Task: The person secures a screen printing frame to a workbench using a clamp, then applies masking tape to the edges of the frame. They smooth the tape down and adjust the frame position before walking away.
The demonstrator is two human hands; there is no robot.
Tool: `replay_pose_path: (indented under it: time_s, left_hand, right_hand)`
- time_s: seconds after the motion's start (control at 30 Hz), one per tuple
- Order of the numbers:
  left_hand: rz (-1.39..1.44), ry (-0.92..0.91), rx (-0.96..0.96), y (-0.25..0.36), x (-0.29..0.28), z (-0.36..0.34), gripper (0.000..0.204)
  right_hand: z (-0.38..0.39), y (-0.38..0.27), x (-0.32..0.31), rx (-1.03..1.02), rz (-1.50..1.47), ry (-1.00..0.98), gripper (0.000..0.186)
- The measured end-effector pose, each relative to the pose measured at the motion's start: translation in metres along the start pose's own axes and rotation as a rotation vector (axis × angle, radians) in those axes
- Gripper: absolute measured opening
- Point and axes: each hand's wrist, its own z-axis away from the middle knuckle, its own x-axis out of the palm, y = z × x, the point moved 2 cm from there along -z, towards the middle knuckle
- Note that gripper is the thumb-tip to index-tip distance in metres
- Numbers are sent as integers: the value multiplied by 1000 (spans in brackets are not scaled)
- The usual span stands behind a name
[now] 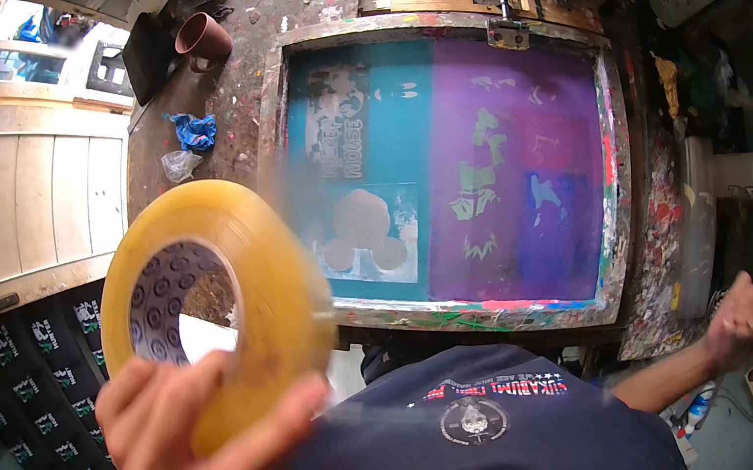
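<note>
Head view, looking down: left hand [186, 436] raised close to the camera, fingers wrapped around the outer edge of a large roll of clear amber packing tape [209, 303], thumb side hidden behind the roll. Right hand [744, 318] out at the far side, curled into a loose fist, seemingly pinching a pulled strand of tape too faint to confirm. Beyond, a paint-spattered wooden desk [202, 85] carrying a framed printing screen with teal and purple panels [456, 172], a brown clay cup [204, 37] and a crumpled blue rag [195, 131]. Likely risks: roll slipping from a rim-only grip, or stretched tape folding onto itself or catching the dark blue shirt [453, 451] below.
</note>
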Motion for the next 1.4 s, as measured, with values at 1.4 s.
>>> replay_pose_path:
  time_s: [1.4]
  left_hand:
    - [-27,477,-32,-96,361,-107,48]
  right_hand:
    - [-97,-83,146,-254,1272,-870,20]
